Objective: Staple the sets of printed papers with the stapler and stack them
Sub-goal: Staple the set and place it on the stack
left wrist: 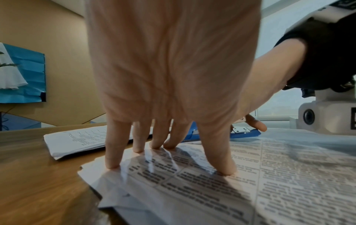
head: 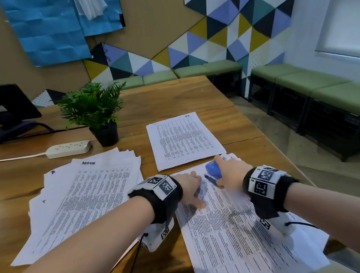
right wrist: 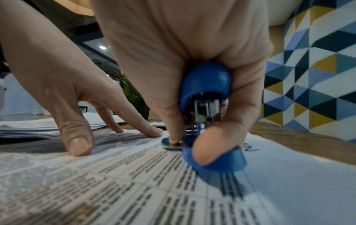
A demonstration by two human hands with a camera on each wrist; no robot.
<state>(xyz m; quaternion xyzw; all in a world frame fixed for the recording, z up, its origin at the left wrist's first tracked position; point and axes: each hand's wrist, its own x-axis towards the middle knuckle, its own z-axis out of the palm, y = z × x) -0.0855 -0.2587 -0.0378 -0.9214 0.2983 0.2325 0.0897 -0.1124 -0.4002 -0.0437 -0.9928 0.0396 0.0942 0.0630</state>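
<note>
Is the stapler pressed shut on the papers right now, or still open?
Open: in the right wrist view the stapler top stands raised off its base, metal magazine exposed, gripped by the right hand.

The bench (head: 179, 94) is a wooden surface with visible grain and a seam running across its width. Items resting directly on it:

- A monitor on a dark stand (head: 2, 110), far left.
- A white power strip (head: 69, 149) with its cord leading off to the left.
- A potted fern (head: 97, 111) in a black pot, just right of the power strip.
- A loose, fanned pile of printed sheets (head: 85, 198), left of centre.
- A squared stack of printed sheets (head: 184, 139), beyond centre, apart from the pile.
- A printed paper set (head: 238, 245) at the near edge, overhanging it.
</note>
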